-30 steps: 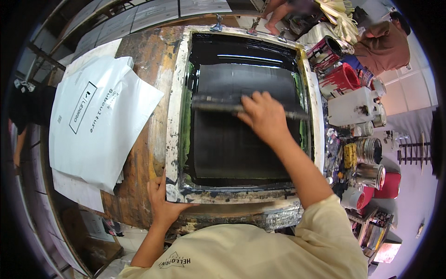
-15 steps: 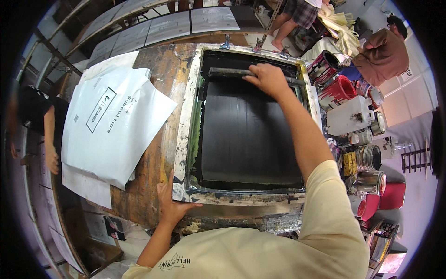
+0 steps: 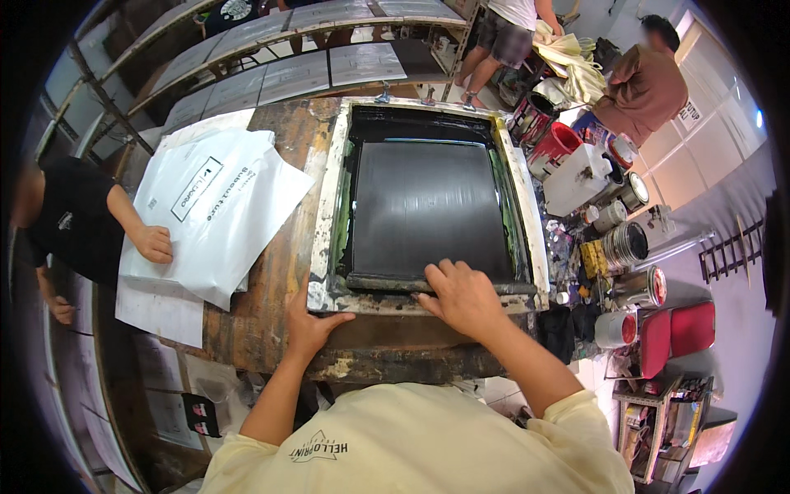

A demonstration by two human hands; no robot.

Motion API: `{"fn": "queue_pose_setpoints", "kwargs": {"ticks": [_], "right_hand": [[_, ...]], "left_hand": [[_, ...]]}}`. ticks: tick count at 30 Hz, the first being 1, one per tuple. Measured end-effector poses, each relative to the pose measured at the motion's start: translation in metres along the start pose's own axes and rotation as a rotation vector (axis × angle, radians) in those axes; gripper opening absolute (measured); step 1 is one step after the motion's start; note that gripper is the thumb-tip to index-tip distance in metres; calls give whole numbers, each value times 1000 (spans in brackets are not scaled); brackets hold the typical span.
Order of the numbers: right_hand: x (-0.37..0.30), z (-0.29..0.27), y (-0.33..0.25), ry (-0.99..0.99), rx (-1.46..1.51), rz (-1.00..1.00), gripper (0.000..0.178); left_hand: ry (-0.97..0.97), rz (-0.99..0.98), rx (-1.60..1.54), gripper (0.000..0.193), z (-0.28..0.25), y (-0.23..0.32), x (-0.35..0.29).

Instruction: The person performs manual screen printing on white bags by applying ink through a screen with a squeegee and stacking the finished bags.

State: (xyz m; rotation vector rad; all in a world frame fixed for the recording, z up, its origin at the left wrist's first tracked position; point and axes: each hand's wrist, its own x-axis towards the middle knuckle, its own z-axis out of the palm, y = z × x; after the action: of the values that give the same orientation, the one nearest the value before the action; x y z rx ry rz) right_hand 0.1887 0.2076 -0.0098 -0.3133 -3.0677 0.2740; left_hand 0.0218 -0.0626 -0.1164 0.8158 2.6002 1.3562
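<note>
A screen-printing frame (image 3: 323, 239) with worn, paint-stained edges lies on the table before me, its mesh (image 3: 428, 218) coated in black ink. My left hand (image 3: 309, 331) grips the near left corner, thumb along the near edge and fingers up the left side. At the near end of the mesh, my right hand (image 3: 465, 301) is closed over a long, dark squeegee (image 3: 383, 283) that lies across the frame's width. Part of the squeegee is hidden under that hand. What lies beneath the screen cannot be seen.
White printed plastic sheets (image 3: 239, 206) are stacked left of the frame, with a co-worker's hand (image 3: 154, 244) on them. Paint cans (image 3: 553, 146) and a white jug (image 3: 576, 179) crowd the right. Drying racks (image 3: 304, 76) hold sheets behind; two people are at the far right.
My right hand has drawn the squeegee from the far end of the screen to the near end. My left hand stays at the corner. The co-worker's hand has come onto the sheets.
</note>
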Motion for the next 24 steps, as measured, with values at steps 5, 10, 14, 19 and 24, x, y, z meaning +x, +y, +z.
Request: {"fn": "queue_pose_setpoints", "kwargs": {"ticks": [5,10,14,19,24], "right_hand": [[-7,-60,-15,281,-56,-50,35],[43,-130,-16,688,-237,-107,30],[78,-167,-2,873,-269,-177,34],[99,-200,4,841,-269,-185,36],[112,-225,6,726,-232,-156,41]], "left_hand": [[106,68,-557,96,-15,54,17],[187,281,-832,98,-38,99,62],[134,327,-98,108,-24,91,53],[-295,179,690,119,22,61,-10],[-438,53,625,119,39,50,-18]]}}
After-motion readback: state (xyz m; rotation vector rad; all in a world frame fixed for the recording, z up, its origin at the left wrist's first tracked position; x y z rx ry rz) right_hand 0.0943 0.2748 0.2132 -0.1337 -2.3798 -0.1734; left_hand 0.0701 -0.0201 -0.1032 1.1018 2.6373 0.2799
